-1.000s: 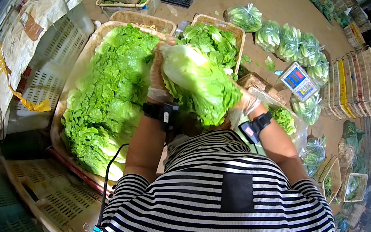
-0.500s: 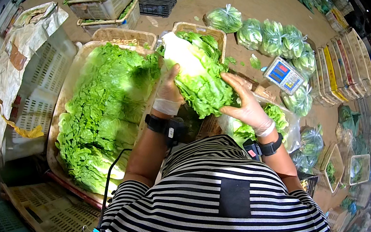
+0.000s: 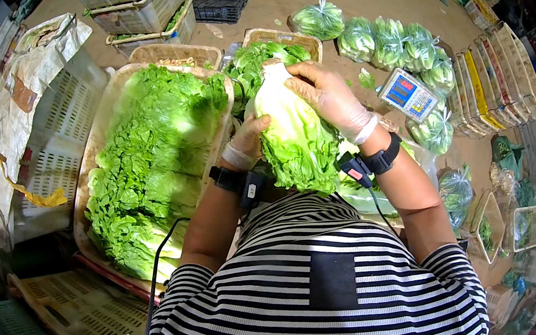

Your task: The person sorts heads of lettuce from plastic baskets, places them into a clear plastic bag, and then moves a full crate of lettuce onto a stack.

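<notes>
A head of lettuce point(image 3: 296, 136) is held in front of my chest, its pale cut stem end away from me and its green leaf tips toward me. My right hand point(image 3: 334, 97), in a thin clear glove, grips it near the stem end from the right. My left hand point(image 3: 248, 139), also gloved, holds its left side with the thumb showing; the other fingers are hidden behind the leaves. To the left stands a large crate full of leafy lettuce point(image 3: 150, 133). Beyond the held head, more lettuce point(image 3: 245, 66) lies in a smaller crate point(image 3: 301, 41).
A digital scale point(image 3: 407, 96) stands at the right beside several bagged lettuces point(image 3: 390, 43). Partly under my right forearm is a plastic-lined container with lettuce point(image 3: 364, 198). Stacked crates point(image 3: 148, 11) and a black crate point(image 3: 218, 1) stand at the back; a cloth-covered crate point(image 3: 58, 123) is far left.
The lettuce has come nearer to my chest and turned, with its stem end now upright. My right hand has moved from the leaf end up to the stem end.
</notes>
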{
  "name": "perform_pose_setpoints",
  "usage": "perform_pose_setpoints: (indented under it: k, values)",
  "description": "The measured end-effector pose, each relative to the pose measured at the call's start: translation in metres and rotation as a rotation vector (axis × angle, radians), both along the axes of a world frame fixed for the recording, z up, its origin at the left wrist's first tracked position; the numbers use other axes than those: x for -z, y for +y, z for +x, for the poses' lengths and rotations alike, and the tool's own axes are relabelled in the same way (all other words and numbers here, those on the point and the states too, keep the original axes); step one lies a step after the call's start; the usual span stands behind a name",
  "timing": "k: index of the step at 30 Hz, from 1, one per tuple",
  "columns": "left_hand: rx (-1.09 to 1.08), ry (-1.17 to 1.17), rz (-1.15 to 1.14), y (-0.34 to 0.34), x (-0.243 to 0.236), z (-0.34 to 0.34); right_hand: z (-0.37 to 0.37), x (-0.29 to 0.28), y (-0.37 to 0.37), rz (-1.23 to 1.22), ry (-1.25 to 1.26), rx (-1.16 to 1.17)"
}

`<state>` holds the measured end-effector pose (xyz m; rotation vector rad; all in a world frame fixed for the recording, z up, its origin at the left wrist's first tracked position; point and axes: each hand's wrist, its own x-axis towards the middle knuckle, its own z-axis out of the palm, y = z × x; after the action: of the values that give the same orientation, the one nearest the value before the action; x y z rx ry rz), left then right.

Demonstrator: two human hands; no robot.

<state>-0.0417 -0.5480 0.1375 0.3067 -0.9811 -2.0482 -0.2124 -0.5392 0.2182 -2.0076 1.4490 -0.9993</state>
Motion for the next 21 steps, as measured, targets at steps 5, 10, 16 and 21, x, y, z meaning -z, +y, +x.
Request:
perform_pose_setpoints:
  k: [5, 10, 16, 21]
  values:
    - [-0.001, -0.027, 0.005, 0.002, -0.005, 0.011, -0.003, -0.011, -0.010, -0.049, 0.200, -0.146]
    - [0.004, 0.090, 0.138, 0.007, 0.033, 0.019, -0.018, -0.015, -0.035, 0.133, 0.046, -0.313]
    - [-0.050, 0.191, 0.130, 0.004, 0.031, 0.019, -0.023, 0.006, -0.040, 0.415, -0.111, 0.042]
    - [-0.125, -0.078, 0.002, 0.006, 0.023, 0.015, 0.017, -0.009, -0.013, 0.287, 0.355, 0.009]
